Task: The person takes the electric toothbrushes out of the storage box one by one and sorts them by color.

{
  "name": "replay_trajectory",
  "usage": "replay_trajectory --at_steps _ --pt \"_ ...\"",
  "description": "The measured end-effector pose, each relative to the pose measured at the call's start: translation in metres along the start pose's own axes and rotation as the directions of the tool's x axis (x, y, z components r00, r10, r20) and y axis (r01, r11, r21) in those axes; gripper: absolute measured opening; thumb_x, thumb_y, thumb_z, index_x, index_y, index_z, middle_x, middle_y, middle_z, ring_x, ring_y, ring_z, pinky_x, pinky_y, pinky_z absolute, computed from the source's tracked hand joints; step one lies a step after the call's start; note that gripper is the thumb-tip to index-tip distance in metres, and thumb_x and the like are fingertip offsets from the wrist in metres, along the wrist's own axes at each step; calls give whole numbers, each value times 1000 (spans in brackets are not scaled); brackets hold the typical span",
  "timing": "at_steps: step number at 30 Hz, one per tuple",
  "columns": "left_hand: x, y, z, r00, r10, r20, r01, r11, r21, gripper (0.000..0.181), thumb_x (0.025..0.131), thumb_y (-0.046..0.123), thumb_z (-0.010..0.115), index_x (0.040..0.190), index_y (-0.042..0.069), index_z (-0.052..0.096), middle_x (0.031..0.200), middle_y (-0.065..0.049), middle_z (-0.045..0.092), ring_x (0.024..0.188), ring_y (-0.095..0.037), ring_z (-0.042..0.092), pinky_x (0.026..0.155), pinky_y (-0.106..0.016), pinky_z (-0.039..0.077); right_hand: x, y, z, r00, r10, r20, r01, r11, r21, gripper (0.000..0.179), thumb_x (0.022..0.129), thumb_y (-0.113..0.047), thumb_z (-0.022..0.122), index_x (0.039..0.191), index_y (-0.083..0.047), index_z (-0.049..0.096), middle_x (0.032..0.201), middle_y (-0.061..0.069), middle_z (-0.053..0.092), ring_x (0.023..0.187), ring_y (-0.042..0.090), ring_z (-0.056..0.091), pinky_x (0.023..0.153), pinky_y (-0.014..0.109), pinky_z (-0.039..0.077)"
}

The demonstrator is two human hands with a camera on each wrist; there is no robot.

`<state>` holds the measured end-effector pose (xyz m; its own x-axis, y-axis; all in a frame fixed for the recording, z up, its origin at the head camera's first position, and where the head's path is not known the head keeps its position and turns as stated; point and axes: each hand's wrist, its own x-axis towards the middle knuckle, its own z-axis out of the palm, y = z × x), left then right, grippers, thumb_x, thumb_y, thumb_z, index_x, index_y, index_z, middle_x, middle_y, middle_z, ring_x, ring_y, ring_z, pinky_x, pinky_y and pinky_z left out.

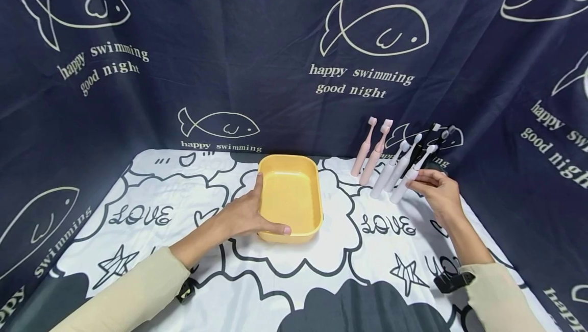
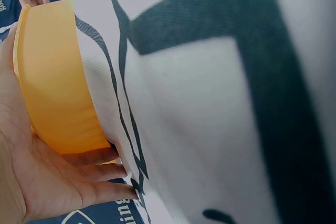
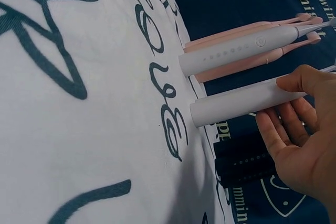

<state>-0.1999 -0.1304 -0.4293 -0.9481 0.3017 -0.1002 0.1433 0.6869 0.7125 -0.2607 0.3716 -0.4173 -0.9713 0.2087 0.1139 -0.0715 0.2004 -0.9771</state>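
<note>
A yellow plastic bin [image 1: 289, 199] stands mid-table. My left hand [image 1: 248, 212] grips its near left corner, thumb along the near rim and fingers against the left wall [image 2: 58, 77]. At the right, my right hand [image 1: 438, 192] pinches a white electric toothbrush [image 1: 400, 192] between thumb and fingers. In the right wrist view this toothbrush [image 3: 236, 103] is upright, its base right at the cloth. Beside it stand further white electric toothbrushes [image 1: 382, 181]. Pink electric toothbrushes [image 1: 360, 158] stand to their left, and black ones [image 3: 241, 163] stand behind, partly hidden by the white ones and my hand.
A white cloth [image 1: 147, 240] with black cartoon outlines and lettering covers the table. Dark blue curtains [image 1: 275, 67] printed with fish hang behind and on both sides, close behind the toothbrushes. A black wrist device [image 1: 452, 281] sits below my right sleeve.
</note>
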Motion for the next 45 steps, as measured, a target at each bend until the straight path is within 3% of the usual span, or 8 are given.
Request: replay_trajectory --at_steps 14,18,22,27,30,35,39,45 --pt "-1 1 -3 999 -31 9 31 999 31 176 62 84 98 181 23 -16 155 -9 65 129 -25 67 113 -56 54 -6 5 -4 998 -10 68 7 999 40 34 94 6 88 115 -19 79 93 -21 82 86 -5 77 82 11 60" --pt "-2 3 -3 999 -50 12 49 998 44 177 60 87 97 181 25 -18 162 -10 62 130 -25 66 112 -55 54 -11 4 -9 996 8 87 6 987 -158 34 98 -6 88 128 -11 74 96 -29 78 88 -10 74 83 10 59" --pt "-1 4 -5 999 -46 12 46 999 29 172 65 86 95 180 29 -20 161 -13 63 128 -26 68 107 -53 56 -17 3 -11 992 9 126 38 930 -365 48 100 -12 85 141 4 67 98 -33 72 88 -15 68 80 9 56" --pt "0 3 -8 998 -66 15 66 998 15 165 70 89 90 178 36 -24 163 -20 62 127 -29 69 110 -54 55 -24 -4 -11 981 16 192 84 860 -503 52 99 -14 86 141 9 67 112 -2 82 88 -13 64 77 13 54" --pt "2 -3 -12 999 -55 1 55 998 -24 160 74 88 87 177 38 -25 164 -20 62 136 -31 68 119 -58 51 -28 -13 -9 959 99 266 83 799 -596 52 98 -19 85 139 8 69 122 18 81 90 -2 67 78 22 56" --pt "4 -11 -25 995 -77 -58 77 997 7 147 81 95 75 180 36 -16 170 -15 57 155 -38 58 127 -66 44 -37 -31 1 876 299 379 47 728 -684 59 96 -27 86 137 11 68 112 14 80 91 20 70 81 37 59" --pt "2 -16 -37 989 -109 -101 116 991 63 143 80 99 71 182 37 -9 176 -19 49 161 -43 50 127 -71 41 -45 -40 15 841 334 426 68 715 -695 57 96 -30 87 135 8 70 110 10 80 91 23 71 81 40 60" --pt "-2 -29 -52 978 -112 -175 138 980 145 150 76 99 75 184 28 -4 188 -26 18 175 -50 17 132 -79 26 -53 -49 39 842 230 488 163 754 -636 52 98 -30 86 135 4 73 117 14 80 100 22 75 82 38 61"
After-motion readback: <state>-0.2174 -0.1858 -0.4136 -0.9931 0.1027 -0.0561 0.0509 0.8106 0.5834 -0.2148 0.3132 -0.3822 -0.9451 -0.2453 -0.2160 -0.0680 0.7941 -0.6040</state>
